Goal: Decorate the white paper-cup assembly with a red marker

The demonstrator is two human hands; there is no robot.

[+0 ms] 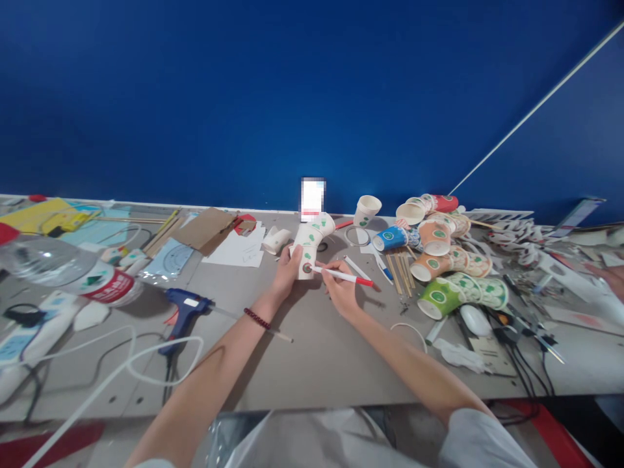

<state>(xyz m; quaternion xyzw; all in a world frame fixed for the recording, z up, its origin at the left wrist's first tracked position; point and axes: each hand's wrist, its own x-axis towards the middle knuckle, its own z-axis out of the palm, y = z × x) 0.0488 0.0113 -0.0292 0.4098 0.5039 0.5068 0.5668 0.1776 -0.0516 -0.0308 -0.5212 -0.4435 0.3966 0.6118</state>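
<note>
In the middle of the table, a curved row of joined white paper cups (308, 237) with green prints lies pointing toward me. My left hand (288, 268) is closed around its left side, near the front end. A white marker with a red end (347, 275) is pinched in my right hand (340, 289). Its tip reaches the round printed mark on the front cup; whether it touches cannot be made out. Behind the cups a phone (312, 197) with a blurred bright screen leans at the wall.
A blue glue gun (188, 312), a large water bottle (68, 266) and a power strip (29, 338) lie on the left with loose cables. Several coloured cup chains (439, 299), wooden sticks (402, 273) and tools crowd the right. A white cup (367, 211) stands behind.
</note>
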